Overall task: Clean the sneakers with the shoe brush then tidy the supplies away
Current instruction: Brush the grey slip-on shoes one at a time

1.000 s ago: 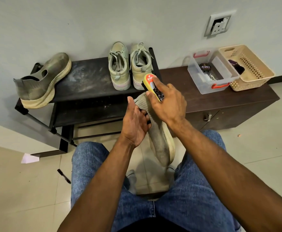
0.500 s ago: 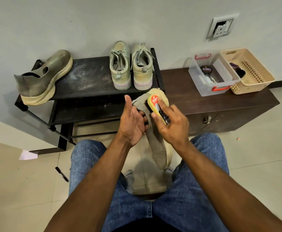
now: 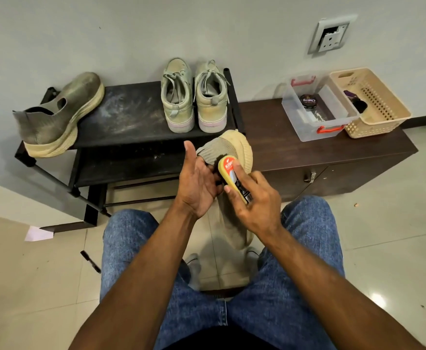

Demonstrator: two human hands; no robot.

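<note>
Your left hand grips the collar of the sock-style sneaker between your knees, thumb raised, fingers tucked into the opening, and it has kept that hold over the last second. Your right hand pinches the yellow-backed shoe brush along its sides; the brush has slid back from beyond the heel toward you and now lies bristles-down on the knit just below the collar. I read that as a return stroke mid-scrub: this shoe is still being cleaned, and nothing has been put away.

On the black shoe rack, the matching sneaker overhangs the left front corner, so steer clear of it. The laced pair sits at the right end, heels at the front edge just beyond the brush, so keep forward strokes short. Rightward, the low cabinet top is bare up to the clear bin and beige basket at its right end.
</note>
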